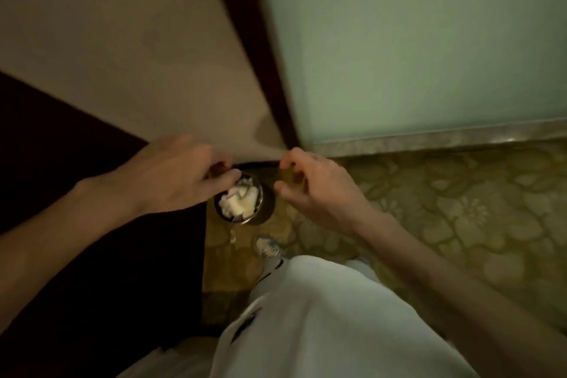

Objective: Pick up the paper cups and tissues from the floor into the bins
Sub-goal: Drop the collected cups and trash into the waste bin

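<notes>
A small round bin (266, 205) stands on the patterned carpet against the wall, with crumpled white tissues (239, 198) filling its mouth. My left hand (181, 176) hovers over the bin's left rim, fingers loosely curled and holding nothing that I can see. Just right of the bin, my right hand (313, 184) also has its fingers loosely curled, with nothing in it. A small white scrap (233, 238) lies on the carpet just below the bin. No paper cup is visible.
Dark furniture (92, 193) fills the left side, close beside the bin. A dark wooden frame (270, 70) and a pale green panel (429, 40) rise behind. My white-trousered leg (322, 316) and shoe (268, 247) are below. Floral carpet (460, 209) spreads to the right.
</notes>
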Motion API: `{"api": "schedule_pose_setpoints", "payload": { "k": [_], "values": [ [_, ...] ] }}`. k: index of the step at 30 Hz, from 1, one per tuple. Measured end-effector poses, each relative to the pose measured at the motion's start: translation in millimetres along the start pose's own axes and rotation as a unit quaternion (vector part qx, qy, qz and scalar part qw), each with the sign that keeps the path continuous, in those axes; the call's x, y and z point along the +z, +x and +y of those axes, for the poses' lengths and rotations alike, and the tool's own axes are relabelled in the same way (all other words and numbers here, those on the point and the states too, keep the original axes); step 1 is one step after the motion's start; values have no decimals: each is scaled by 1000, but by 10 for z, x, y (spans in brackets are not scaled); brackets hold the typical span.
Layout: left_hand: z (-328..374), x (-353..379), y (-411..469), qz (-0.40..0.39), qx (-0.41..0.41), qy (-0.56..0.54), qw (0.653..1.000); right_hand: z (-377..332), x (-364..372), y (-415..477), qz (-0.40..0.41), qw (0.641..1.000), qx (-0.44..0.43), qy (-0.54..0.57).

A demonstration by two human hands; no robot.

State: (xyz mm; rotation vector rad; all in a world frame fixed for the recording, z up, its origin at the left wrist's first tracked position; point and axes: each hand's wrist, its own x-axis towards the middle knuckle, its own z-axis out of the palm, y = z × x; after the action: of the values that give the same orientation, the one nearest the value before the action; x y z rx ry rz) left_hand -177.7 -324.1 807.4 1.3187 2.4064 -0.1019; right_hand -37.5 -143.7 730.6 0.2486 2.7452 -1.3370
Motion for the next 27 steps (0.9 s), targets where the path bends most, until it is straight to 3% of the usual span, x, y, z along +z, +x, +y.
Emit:
{"api": "schedule_pose_setpoints", "payload": {
  "k": [5, 9, 16, 21, 27],
  "values": [
    [1309, -822, 390, 79, 140, -6, 987, 230, -1096, -1015, 145, 989, 23, 2],
    [2137, -1073, 729, 87, 238, 46, 966, 557, -1510, -1628, 217, 972, 83, 36],
    [3990, -1263, 1776, 90, 394, 110, 908, 1466, -2223, -2540, 385, 894, 220, 62],
    [5115, -1049, 2452, 68, 476, 118, 869, 2135, -2673, -3036, 427, 854, 291, 57],
    [6365, -853, 3465, -6, 520, 68, 851, 3001, -3422, -3537, 442, 802, 390, 91]
  ]
}}
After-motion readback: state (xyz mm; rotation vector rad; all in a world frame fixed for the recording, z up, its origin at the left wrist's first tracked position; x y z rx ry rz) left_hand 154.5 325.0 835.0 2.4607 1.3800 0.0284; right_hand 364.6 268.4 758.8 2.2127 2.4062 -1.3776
